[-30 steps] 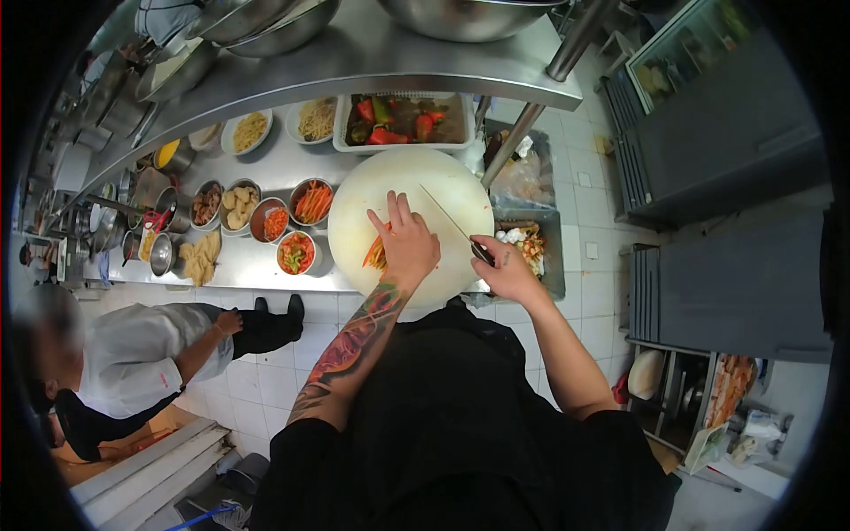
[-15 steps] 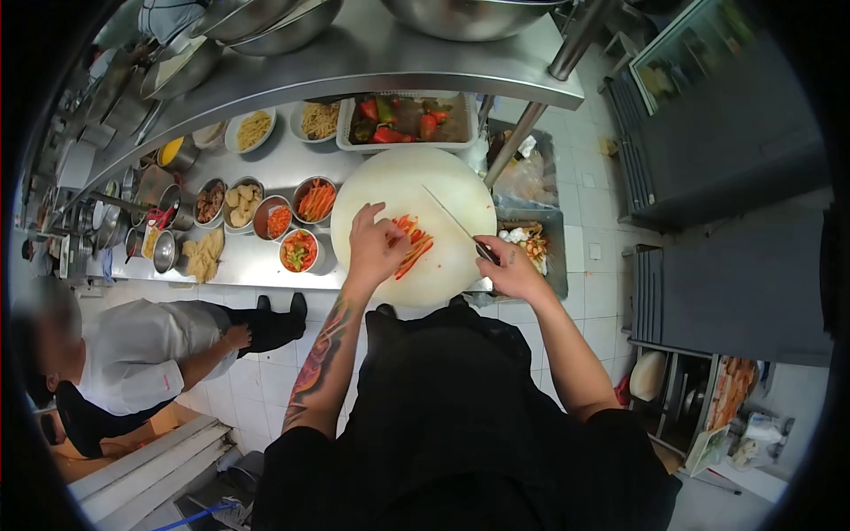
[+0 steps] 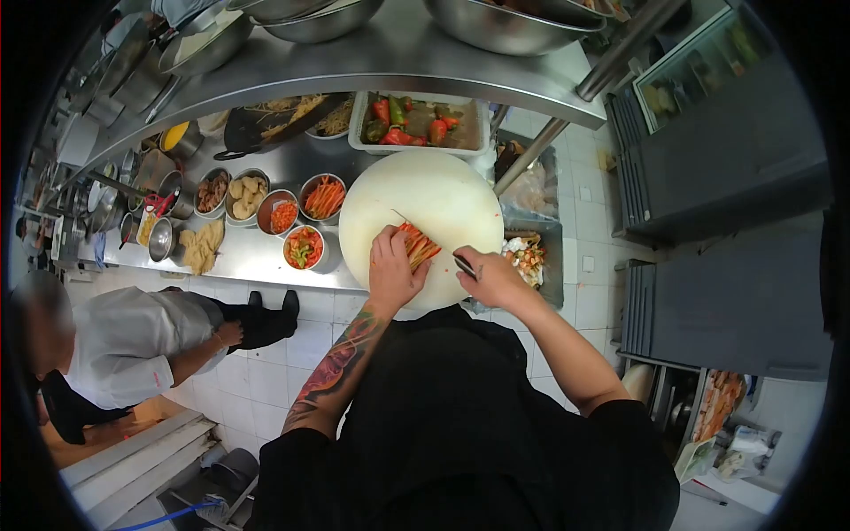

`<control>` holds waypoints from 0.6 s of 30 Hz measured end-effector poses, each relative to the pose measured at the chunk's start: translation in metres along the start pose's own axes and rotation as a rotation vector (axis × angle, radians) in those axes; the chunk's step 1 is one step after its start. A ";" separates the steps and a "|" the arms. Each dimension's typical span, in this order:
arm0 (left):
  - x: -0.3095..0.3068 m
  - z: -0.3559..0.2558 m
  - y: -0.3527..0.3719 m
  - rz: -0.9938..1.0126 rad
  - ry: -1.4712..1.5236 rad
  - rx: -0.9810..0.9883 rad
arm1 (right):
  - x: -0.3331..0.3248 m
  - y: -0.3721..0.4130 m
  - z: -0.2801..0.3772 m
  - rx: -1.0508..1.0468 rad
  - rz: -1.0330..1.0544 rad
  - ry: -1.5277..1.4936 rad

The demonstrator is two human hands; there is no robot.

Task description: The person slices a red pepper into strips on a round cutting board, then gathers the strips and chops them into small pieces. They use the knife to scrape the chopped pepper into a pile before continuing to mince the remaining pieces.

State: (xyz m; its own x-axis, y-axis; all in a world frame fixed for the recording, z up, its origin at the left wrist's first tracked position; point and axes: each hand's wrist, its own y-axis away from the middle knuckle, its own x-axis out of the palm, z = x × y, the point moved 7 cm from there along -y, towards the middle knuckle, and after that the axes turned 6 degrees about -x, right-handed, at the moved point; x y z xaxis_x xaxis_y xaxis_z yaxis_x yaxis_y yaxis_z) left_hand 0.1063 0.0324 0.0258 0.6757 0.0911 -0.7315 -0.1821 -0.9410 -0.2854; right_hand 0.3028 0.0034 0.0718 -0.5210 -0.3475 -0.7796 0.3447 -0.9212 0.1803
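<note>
On the round white cutting board [image 3: 421,181] lies a bundle of sliced red pepper strips [image 3: 420,245]. My left hand [image 3: 395,270] has its fingers closed against the bundle's left side. My right hand [image 3: 493,276] is wrapped around the dark handle of a knife [image 3: 464,264] at the board's right side. The blade runs toward the upper left along the strips, which overlap most of it in this view. Its thin tip shows just above my left fingertips.
A white basket [image 3: 354,133] of whole peppers sits behind the board. To the left stand bowls of cut peppers [image 3: 304,249], carrot-like strips [image 3: 323,198] and a dark wok [image 3: 232,137]. A steel shelf [image 3: 407,75] overhangs the back. Scraps fill a bin [image 3: 551,265] at right. A person [image 3: 146,341] stands left.
My left hand has come down onto the pepper strips, now gathered more tightly. The knife has swung left and lower, against the strips. A dark wok has appeared over the noodle bowls.
</note>
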 end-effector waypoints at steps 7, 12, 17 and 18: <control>-0.018 -0.009 0.005 -0.043 -0.108 0.001 | -0.013 0.006 0.005 0.014 -0.025 0.172; -0.030 -0.001 -0.008 -0.059 0.028 0.116 | -0.031 0.010 0.034 -0.030 -0.035 0.329; -0.009 0.001 -0.014 -0.031 0.077 0.154 | -0.029 0.011 0.052 -0.054 0.018 0.377; -0.005 0.000 -0.014 -0.035 0.056 0.135 | -0.027 0.011 0.052 -0.055 0.032 0.376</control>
State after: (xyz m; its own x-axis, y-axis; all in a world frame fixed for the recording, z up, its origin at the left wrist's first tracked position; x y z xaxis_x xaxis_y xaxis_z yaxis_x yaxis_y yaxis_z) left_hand 0.1048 0.0452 0.0335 0.7217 0.1011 -0.6848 -0.2498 -0.8846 -0.3939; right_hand 0.2798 -0.0060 0.1265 -0.1899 -0.2780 -0.9416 0.4033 -0.8965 0.1833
